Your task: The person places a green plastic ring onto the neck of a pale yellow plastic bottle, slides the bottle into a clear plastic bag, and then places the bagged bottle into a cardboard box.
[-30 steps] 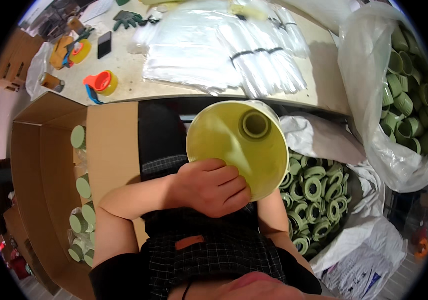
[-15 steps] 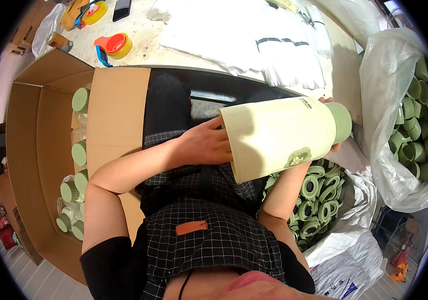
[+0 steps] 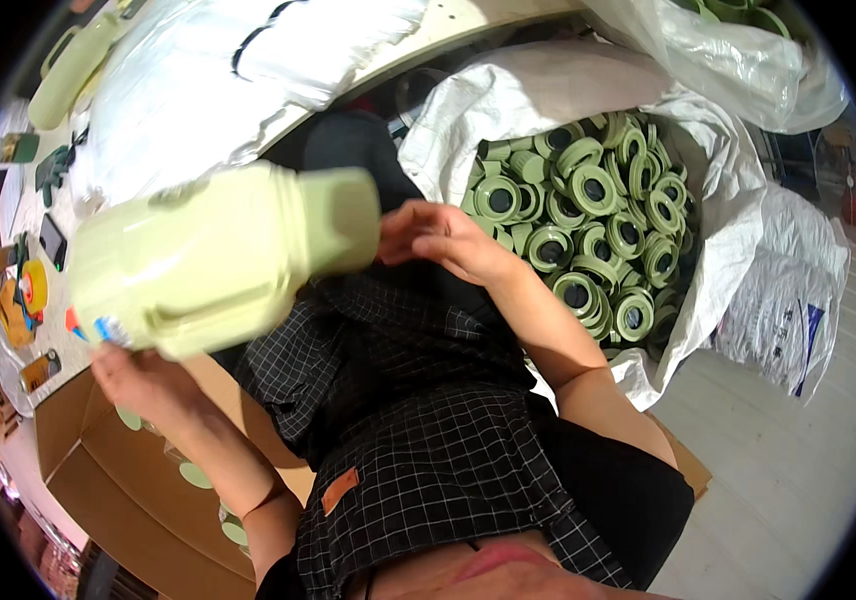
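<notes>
A pale green thermos flask (image 3: 188, 260) with a side handle and a darker green cap (image 3: 343, 220) lies tilted in the air before me, blurred by motion. At its base, my left hand (image 3: 143, 385) grips the lower edge, its fingertips partly hidden by the body. My right hand (image 3: 448, 240) is closed at the cap end, fingers curled against the cap's rim and partly hidden behind it. Beyond the right hand, a white sack (image 3: 738, 240) is filled with green ring-shaped lids (image 3: 593, 190) with dark centres.
A cardboard box (image 3: 138, 490) with green-capped flasks stands at lower left. The table at upper left bears white plastic bags (image 3: 178, 90), another flask (image 3: 73, 75), a phone (image 3: 53, 240) and a tape roll (image 3: 35, 285). A clear bag of green parts (image 3: 718, 60) is at upper right.
My view has turned to the right. The flask has swung round, its handle side now showing. My left hand has come out of the flask's base end and grips its edge.
</notes>
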A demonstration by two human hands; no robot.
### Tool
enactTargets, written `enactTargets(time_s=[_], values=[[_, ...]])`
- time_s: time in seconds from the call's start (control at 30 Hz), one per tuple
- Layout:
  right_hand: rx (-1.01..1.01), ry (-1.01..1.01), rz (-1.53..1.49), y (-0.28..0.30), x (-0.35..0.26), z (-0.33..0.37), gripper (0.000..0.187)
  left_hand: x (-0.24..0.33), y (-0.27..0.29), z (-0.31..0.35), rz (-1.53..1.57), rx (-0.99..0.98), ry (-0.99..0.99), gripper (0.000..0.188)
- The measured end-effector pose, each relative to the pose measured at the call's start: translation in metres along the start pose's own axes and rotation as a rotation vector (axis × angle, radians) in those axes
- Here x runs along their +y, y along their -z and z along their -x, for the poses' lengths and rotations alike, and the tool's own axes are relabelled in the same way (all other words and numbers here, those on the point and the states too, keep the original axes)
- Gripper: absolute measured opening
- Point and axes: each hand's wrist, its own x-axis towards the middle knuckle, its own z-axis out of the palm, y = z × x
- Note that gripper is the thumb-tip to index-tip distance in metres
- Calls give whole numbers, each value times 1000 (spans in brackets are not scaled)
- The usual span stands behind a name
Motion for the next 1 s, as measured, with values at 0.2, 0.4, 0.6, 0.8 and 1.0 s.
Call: enactTargets(time_s=[0.2,0.4,0.6,0.8,1.0], values=[[829,-193,312,127,45,51,20,-46,-18,-20,131,-657,39,22],[826,-771,1405,190,81,103,68,-17,-85,14,-566,-794,-354,78],[507,-1489,1993,261,133,148,74,12,-32,102,-803,-742,-81,79],[497,-1582,2235,385,174,198,38,-12,-44,110,-611,-742,68,72],[346,-1233,1808,270,148,168,63,-6,-20,84,-472,-921,111,43]])
